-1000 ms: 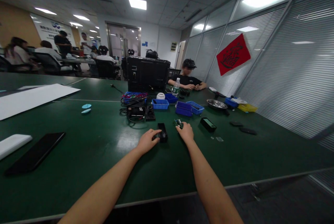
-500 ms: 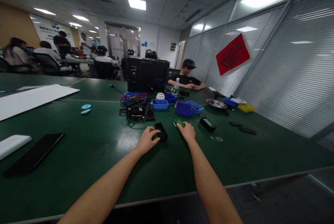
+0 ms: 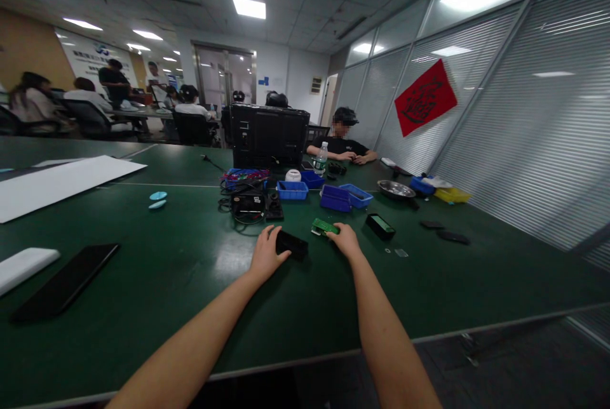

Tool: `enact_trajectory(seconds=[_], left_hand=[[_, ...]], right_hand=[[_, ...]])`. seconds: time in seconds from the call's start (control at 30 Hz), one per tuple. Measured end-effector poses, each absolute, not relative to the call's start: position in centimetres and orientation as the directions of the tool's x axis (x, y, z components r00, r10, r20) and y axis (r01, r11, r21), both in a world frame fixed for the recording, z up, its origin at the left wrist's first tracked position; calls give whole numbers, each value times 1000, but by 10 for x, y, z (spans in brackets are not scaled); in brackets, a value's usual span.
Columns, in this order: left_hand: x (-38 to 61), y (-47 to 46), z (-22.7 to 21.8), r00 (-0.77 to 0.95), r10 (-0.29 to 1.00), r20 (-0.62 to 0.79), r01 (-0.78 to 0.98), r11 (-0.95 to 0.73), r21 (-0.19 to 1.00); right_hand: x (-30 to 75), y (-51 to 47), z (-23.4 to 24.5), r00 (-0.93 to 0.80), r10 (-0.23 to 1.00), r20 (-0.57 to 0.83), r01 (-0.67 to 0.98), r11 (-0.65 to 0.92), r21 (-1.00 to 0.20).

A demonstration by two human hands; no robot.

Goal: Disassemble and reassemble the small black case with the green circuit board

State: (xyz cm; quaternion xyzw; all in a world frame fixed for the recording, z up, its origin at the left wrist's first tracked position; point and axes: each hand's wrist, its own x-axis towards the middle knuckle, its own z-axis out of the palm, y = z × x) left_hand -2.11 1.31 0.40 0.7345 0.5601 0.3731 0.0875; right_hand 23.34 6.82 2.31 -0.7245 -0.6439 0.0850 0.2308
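My left hand (image 3: 267, 252) grips the left end of a black plastic case (image 3: 292, 244), thumb along its near side and fingers behind it. The case lies slantwise, low over the green table. To its right, my right hand (image 3: 345, 241) pinches the right end of a green circuit board (image 3: 325, 227), which points left toward the case without touching it. Further right rests a second black case (image 3: 380, 226) with a green board showing in it. A small ring (image 3: 387, 250) and a clear flat piece (image 3: 401, 253) lie in front of that case.
Blue bins (image 3: 292, 190), a baseball (image 3: 293, 175), a water bottle (image 3: 321, 158) and a black soldering station (image 3: 249, 203) with cables stand beyond my hands. A metal bowl (image 3: 396, 190) is at the right. Across the table sits a person (image 3: 344, 142) beside a large monitor (image 3: 271, 137).
My left hand has turned the black case from pointing away to lying more sideways. The circuit board in my right hand has swung to point left and shows more of itself.
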Motion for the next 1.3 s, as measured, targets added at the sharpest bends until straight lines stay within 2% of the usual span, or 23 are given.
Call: enact_trajectory(seconds=[0.2, 0.47, 0.57, 0.63, 0.7, 0.73, 0.8, 0.87, 0.97, 1.2, 1.3], left_hand=[[-24, 19, 3, 181, 957, 227, 745, -284, 604], [-25, 16, 11, 249, 948, 198, 714, -318, 624], [-25, 15, 11, 239, 953, 186, 727, -302, 617], [-24, 15, 12, 225, 959, 174, 741, -284, 608], [-23, 14, 13, 214, 962, 168, 750, -273, 603], [-23, 13, 14, 211, 963, 168, 752, -269, 601], [-22, 13, 15, 204, 964, 170, 757, -265, 597], [-21, 12, 15, 198, 964, 180, 761, -267, 591], [-21, 11, 14, 196, 961, 193, 764, -273, 585], [-22, 13, 10, 201, 959, 202, 757, -283, 589], [-22, 14, 8, 205, 953, 224, 752, -300, 587]], right_hand=[[237, 63, 29, 129, 975, 181, 922, -51, -383], [227, 60, 29, 78, 973, 220, 924, 13, -382], [222, 62, 25, 103, 965, 242, 870, 31, -493], [217, 63, 23, 104, 974, 202, 717, 67, -694], [210, 62, 24, 37, 989, 144, 402, 117, -908], [206, 61, 25, -15, 991, 133, 214, 134, -968], [198, 56, 29, -115, 981, 155, -89, 145, -985], [192, 51, 33, -188, 966, 178, -224, 134, -965], [191, 45, 38, -266, 949, 167, -217, 110, -970], [202, 47, 35, -308, 941, 142, 58, 168, -984], [202, 46, 36, -326, 934, 148, 118, 195, -974]])
